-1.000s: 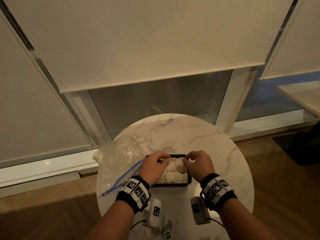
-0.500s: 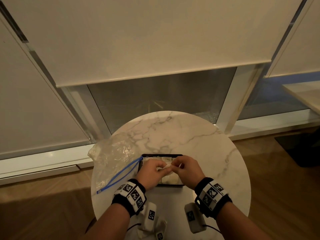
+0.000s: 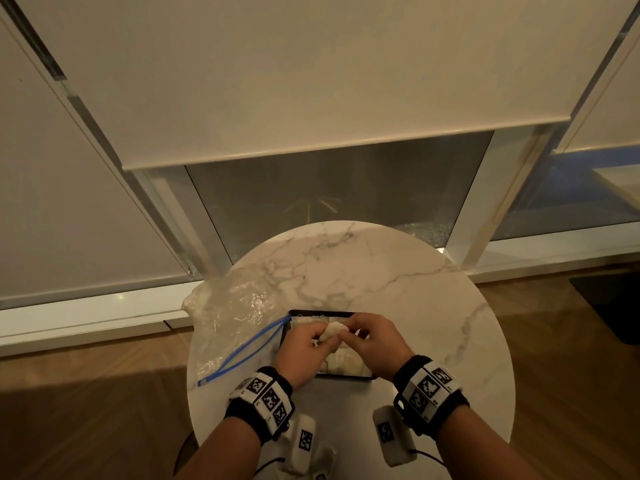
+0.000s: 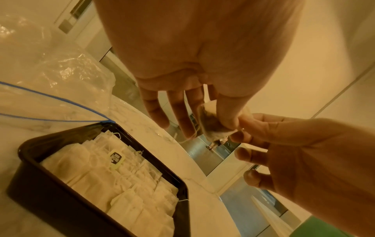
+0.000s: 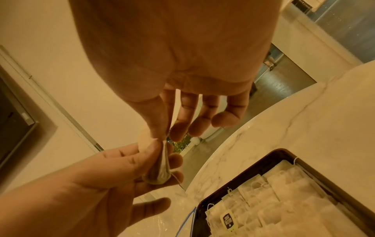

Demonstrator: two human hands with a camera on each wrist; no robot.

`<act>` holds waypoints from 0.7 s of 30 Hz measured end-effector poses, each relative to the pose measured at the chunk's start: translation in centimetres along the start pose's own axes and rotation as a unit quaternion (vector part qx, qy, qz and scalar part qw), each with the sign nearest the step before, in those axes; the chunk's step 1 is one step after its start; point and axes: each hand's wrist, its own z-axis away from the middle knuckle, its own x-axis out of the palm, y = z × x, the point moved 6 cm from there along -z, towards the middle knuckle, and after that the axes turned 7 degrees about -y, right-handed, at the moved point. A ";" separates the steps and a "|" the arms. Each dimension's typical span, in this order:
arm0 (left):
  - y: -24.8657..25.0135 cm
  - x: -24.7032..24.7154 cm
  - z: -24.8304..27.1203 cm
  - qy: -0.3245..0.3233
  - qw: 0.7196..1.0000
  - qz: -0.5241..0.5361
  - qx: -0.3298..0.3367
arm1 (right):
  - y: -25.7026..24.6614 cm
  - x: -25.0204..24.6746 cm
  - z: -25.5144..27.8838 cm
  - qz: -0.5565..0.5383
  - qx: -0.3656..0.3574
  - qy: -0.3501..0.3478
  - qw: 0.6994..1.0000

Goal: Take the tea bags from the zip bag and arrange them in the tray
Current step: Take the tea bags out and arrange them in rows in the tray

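Observation:
Both hands hold one white tea bag (image 3: 333,331) above the black tray (image 3: 346,376). My left hand (image 3: 304,351) pinches the tea bag (image 4: 213,126) between thumb and fingers. My right hand (image 3: 372,344) pinches its upper corner with thumb and forefinger; in the right wrist view the tea bag (image 5: 160,170) hangs edge-on between the hands. Several tea bags (image 4: 113,181) lie in rows in the tray (image 4: 50,198), one showing a dark label tag (image 4: 116,158). The clear zip bag (image 3: 232,327) with its blue zip strip lies open to the left of the tray.
The round white marble table (image 3: 363,271) stands before a window with roller blinds. Its near edge holds white devices with coded markers (image 3: 304,441). Wooden floor surrounds the table.
The hands came together over the tray and lifted slightly; both now pinch the same tea bag, which the right hand held a second ago.

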 end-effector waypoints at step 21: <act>-0.1 2.2 -2.1 -0.048 0.999 -0.015 -0.017 | 2.7 -1.7 -1.2 0.040 0.044 -0.041 0.997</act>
